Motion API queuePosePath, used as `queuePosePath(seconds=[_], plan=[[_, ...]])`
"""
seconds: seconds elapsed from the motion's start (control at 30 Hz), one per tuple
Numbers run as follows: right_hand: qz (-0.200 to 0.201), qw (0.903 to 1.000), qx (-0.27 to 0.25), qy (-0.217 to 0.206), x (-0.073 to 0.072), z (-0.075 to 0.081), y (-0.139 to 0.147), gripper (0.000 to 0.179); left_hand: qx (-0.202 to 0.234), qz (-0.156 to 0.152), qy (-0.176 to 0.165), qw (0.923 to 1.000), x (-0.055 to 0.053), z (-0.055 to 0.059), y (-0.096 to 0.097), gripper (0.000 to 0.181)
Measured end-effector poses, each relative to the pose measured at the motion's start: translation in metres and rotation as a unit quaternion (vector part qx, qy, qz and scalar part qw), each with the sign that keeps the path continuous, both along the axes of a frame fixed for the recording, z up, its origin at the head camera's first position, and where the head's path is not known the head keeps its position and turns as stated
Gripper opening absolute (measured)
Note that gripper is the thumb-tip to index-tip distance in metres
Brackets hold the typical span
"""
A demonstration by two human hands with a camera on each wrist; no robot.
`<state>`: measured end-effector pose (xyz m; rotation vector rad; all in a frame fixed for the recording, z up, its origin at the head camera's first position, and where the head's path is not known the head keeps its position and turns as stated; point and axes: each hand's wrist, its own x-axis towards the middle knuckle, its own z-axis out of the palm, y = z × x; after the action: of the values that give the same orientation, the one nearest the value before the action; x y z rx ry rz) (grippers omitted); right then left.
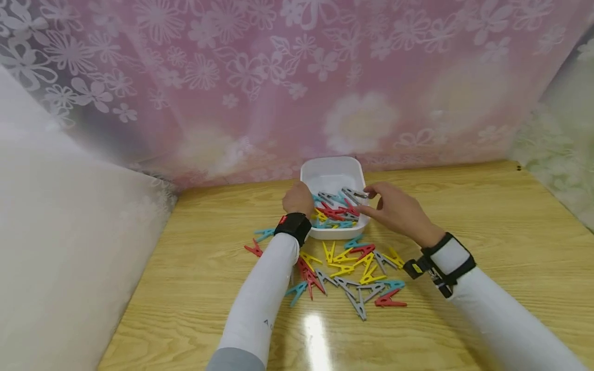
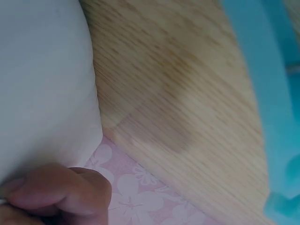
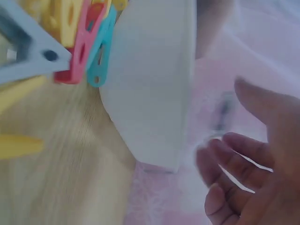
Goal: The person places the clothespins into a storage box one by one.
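Observation:
At the left wall of a white plastic box [image 1: 330, 169], my left hand [image 1: 298, 198] holds the rim with curled fingers; part of that grip is hidden in the head view. My right hand [image 1: 400, 208] is over the box's right rim, thumb and fingers apart. A grey clothespin [image 1: 355, 195] is close by its fingertips, blurred in the right wrist view, apparently not pinched. Inside the box lie several clothespins in red [image 1: 330, 210], blue, yellow and grey, mostly in the near half.
Many more clothespins lie on the wooden table [image 1: 195, 288] in front of the box, including a yellow one [image 1: 342, 270], a grey one [image 1: 357, 305] and a red one [image 1: 391, 299]. A pink flowered cloth [image 1: 260, 103] hangs right behind the box.

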<state>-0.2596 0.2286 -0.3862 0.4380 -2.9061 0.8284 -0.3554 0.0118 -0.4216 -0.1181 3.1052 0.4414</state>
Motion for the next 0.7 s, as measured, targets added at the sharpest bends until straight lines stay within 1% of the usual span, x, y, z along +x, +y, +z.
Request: queuePosePath(seconds=[0.07, 0.13, 0.2, 0.3, 0.43, 0.57, 0.63, 0.7], plan=[[-0.002, 0.9999, 0.005, -0.013, -0.006, -0.002, -0.004, 0.058, 0.000, -0.004, -0.001, 1.0000, 0.001, 0.002, 0.002, 0.034], [-0.003, 0.9998, 0.005, -0.017, -0.007, -0.006, -0.004, 0.060, 0.001, -0.007, -0.003, 1.0000, 0.002, 0.004, 0.003, 0.035], [-0.008, 0.9999, -0.006, -0.013, -0.004, -0.010, -0.001, 0.057, 0.002, -0.006, -0.005, 1.0000, 0.003, 0.005, 0.003, 0.035], [-0.013, 0.9996, -0.025, 0.004, 0.002, -0.016, 0.005, 0.051, 0.001, 0.000, -0.003, 1.0000, 0.002, 0.006, 0.003, 0.034], [-0.013, 0.9991, -0.040, 0.010, 0.010, -0.020, 0.012, 0.044, -0.001, 0.002, 0.002, 1.0000, 0.000, 0.003, 0.001, 0.033], [-0.015, 0.9992, -0.038, -0.008, 0.020, -0.023, 0.019, 0.038, 0.002, 0.002, 0.003, 1.0000, -0.002, -0.002, 0.000, 0.032], [-0.016, 0.9989, -0.032, -0.029, 0.025, -0.026, 0.023, 0.033, 0.002, 0.001, 0.005, 1.0000, -0.002, -0.005, -0.001, 0.033], [-0.010, 0.9979, -0.024, -0.060, 0.031, -0.029, 0.026, 0.031, -0.008, -0.001, 0.006, 0.9999, -0.003, -0.007, -0.001, 0.034]])
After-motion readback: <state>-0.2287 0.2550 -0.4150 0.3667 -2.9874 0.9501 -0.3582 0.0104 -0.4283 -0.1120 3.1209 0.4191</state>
